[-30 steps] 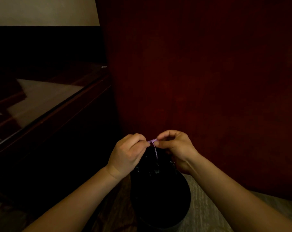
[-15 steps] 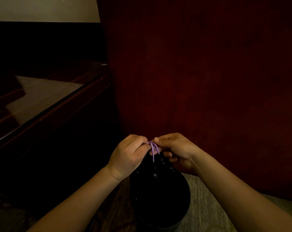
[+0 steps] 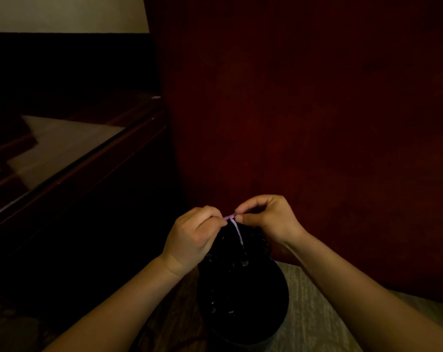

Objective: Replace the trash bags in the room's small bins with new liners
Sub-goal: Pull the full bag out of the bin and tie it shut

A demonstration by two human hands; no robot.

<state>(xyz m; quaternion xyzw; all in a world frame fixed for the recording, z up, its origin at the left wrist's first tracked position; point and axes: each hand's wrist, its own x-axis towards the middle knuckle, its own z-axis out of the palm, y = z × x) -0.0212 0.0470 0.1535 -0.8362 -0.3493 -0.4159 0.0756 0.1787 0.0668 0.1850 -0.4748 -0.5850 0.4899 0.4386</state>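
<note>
A small dark round bin (image 3: 243, 323) stands on the floor below my hands. A black trash bag (image 3: 236, 262) rises out of it, gathered at the top. A thin purple drawstring (image 3: 236, 228) runs from the bag's neck up to my fingers. My left hand (image 3: 193, 238) pinches one end of the string, and my right hand (image 3: 268, 218) pinches the other end just beside it. The two hands nearly touch above the bag. The room is dim and the bag's folds are hard to make out.
A dark red wall or panel (image 3: 304, 110) stands close behind the bin. To the left runs a dark wooden furniture top (image 3: 70, 153) with a glossy surface and raised edge. Pale carpet (image 3: 311, 323) shows right of the bin.
Both hands stayed at the bag's neck working the purple string. The right hand's fingers lifted and now pinch the string higher, drawing it taut between the hands.
</note>
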